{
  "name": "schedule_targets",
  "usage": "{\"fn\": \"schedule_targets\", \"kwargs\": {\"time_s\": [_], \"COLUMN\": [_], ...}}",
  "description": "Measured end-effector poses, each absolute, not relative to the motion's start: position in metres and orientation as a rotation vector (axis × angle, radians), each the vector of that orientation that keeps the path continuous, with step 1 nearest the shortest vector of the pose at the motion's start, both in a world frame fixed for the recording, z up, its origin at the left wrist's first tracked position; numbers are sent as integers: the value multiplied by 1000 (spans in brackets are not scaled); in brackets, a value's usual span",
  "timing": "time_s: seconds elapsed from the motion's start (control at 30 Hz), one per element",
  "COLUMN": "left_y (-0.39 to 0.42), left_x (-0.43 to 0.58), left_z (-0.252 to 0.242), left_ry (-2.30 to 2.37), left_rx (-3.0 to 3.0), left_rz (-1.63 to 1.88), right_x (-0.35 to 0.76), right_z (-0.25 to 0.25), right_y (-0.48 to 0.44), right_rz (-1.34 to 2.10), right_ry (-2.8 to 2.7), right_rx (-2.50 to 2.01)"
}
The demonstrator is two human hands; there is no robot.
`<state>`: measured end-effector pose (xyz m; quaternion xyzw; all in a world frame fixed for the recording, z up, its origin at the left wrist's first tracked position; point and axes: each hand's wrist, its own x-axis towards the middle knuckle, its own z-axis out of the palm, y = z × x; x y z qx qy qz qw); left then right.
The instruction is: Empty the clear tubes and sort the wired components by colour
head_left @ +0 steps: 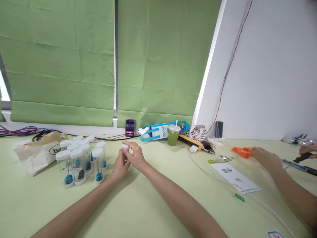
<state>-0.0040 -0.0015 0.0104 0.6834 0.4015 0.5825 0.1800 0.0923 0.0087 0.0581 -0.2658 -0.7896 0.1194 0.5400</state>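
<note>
Near the middle of the table, both hands are closed around one see-through jar with a white lid [125, 146]. My left hand [120, 164] wraps the jar's side, while my right hand [135, 154] grips it near the top, fingers at the lid. Most of the jar and its contents are hidden by my fingers. Left of my hands stands a group of similar white-lidded jars; the nearest jar [98, 162] has a blue ball-like object at its bottom. Another front jar [78, 163] holds a dark lump.
A paper bag [41, 155] sits behind the jars. At the back are a phone [130, 127], a green drink cup [173, 135] and a yellow power strip [189, 142]. To the right, another person's hand [267, 158] touches an orange object [242, 152] beyond a printed sheet [235, 180].
</note>
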Motion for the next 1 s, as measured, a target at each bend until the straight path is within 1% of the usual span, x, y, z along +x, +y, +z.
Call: {"fn": "schedule_targets", "kwargs": {"time_s": [0.3,0.63,1.0], "left_y": [-1,2,-1], "left_x": [-2,-4,-1], "left_z": [11,5,9], "left_ry": [1094,1164,1096], "left_rx": [1885,1992,1878], "left_rz": [1671,1669,1679], "right_x": [92,89,87], "right_z": [55,56,53], "right_y": [11,6,4], "right_rz": [335,206,321], "right_ry": [-1847,-1844,-1787], "right_rx": [-636,-571,-549]}}
